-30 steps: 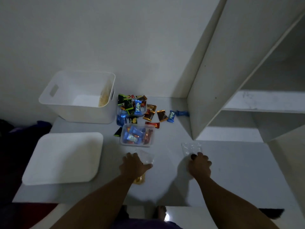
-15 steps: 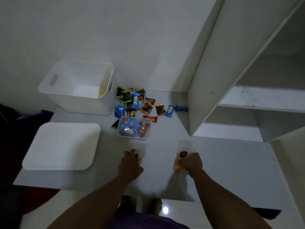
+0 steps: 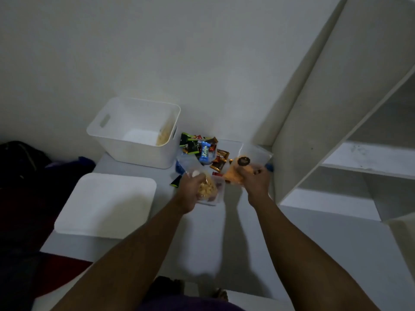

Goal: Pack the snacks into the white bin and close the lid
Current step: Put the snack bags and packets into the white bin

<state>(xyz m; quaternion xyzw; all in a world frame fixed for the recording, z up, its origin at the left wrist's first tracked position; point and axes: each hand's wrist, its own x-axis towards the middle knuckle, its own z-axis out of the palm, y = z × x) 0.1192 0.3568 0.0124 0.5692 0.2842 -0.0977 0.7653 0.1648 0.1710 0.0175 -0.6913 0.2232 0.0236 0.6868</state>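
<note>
The white bin stands open at the back left of the table, with something pale yellow inside against its right wall. Its flat white lid lies in front of it. My left hand is shut on a clear bag of yellowish snacks, raised above a clear tub of wrapped candies. My right hand is shut on a clear bag of orange snacks with a round dark label. Loose wrapped candies lie in a pile right of the bin.
A tall white shelf unit rises at the right, its side panel close to my right hand. The wall runs behind the bin. Dark cloth lies left of the table. The table's front edge is near my body.
Both hands have lifted a snack bag off the table's front and carried it up and forward, toward the candy pile. The camera has tilted upward.
</note>
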